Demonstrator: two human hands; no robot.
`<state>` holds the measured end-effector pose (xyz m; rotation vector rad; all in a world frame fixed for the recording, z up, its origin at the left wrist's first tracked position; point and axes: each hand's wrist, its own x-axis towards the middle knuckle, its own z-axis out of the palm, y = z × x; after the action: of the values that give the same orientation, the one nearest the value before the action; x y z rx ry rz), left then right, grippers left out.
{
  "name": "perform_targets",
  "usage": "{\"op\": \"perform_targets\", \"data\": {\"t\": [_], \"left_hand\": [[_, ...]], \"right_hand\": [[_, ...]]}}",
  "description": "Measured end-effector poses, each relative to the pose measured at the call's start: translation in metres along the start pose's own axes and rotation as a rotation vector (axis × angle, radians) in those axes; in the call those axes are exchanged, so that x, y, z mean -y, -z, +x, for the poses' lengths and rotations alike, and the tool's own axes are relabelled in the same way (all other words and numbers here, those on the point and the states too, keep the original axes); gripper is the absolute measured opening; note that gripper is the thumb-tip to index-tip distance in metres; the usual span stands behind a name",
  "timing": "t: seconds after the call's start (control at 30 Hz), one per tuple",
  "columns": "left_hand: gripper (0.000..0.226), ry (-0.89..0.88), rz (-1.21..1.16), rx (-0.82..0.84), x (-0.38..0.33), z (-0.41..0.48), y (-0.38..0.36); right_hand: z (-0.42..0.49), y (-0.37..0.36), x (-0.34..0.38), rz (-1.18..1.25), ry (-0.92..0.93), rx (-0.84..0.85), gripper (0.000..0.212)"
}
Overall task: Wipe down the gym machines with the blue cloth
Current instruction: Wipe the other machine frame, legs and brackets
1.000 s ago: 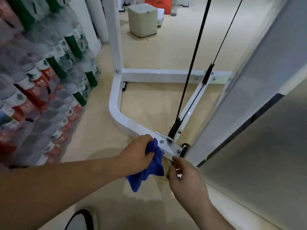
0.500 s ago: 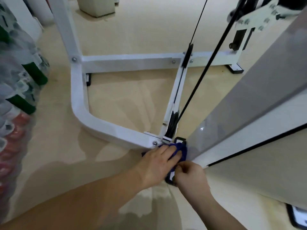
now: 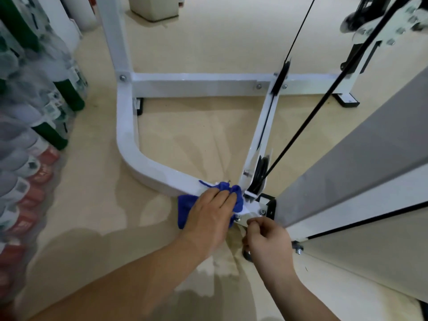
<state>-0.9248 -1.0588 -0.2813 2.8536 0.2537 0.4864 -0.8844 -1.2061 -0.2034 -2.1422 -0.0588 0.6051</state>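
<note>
Pressing the blue cloth (image 3: 185,210) down onto the near end of the white base frame (image 3: 143,163) with the left hand (image 3: 212,216). The fingers are lying nearly straight across the fabric, with bunched folds showing past the fingertips and a flatter part hanging over the frame's near side.

Holding the right hand (image 3: 266,238) just beside the left and apart from it. The fingers are curled, and the thumb and forefinger tips are meeting at the edge of the bolted bracket plate (image 3: 252,208). Not showing clearly whether anything is being pinched there.

Working at the corner where the curved frame is joining a slanted white strut (image 3: 259,140), which is carrying a black pulley (image 3: 260,172) and a black cable (image 3: 318,107) running up and to the right. Bordering on a grey panel (image 3: 347,170) at the right, its lower end reaching the bracket.

Showing farther back a white cross bar (image 3: 196,84) bolted to the frame, lying on the beige floor (image 3: 208,42). Showing along the left edge wrapped packs of bottles (image 3: 39,107) with green and red labels.
</note>
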Motion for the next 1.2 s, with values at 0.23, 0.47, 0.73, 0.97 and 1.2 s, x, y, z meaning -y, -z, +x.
{"op": "perform_targets", "data": {"t": [0.23,0.47,0.73,0.97,1.2], "left_hand": [[0.034,0.22,0.063,-0.01,0.104,-0.009,0.04],[0.05,-0.04,0.01,0.169,0.108,-0.03,0.043],[0.044,0.446,0.037,0.066,0.2,-0.024,0.064],[0.06,0.28,0.013,0.22,0.237,-0.028,0.084],[0.054,0.534,-0.06,0.188,0.26,-0.007,0.079]], "right_hand": [[0.0,-0.021,0.011,-0.047,0.169,0.051,0.018],[0.033,-0.064,0.055,-0.457,0.577,0.135,0.034],[0.082,-0.127,0.13,-0.841,0.411,0.426,0.082],[0.1,-0.179,0.162,-1.113,0.411,0.445,0.057],[0.108,-0.181,0.163,-1.025,0.349,0.461,0.057]]}}
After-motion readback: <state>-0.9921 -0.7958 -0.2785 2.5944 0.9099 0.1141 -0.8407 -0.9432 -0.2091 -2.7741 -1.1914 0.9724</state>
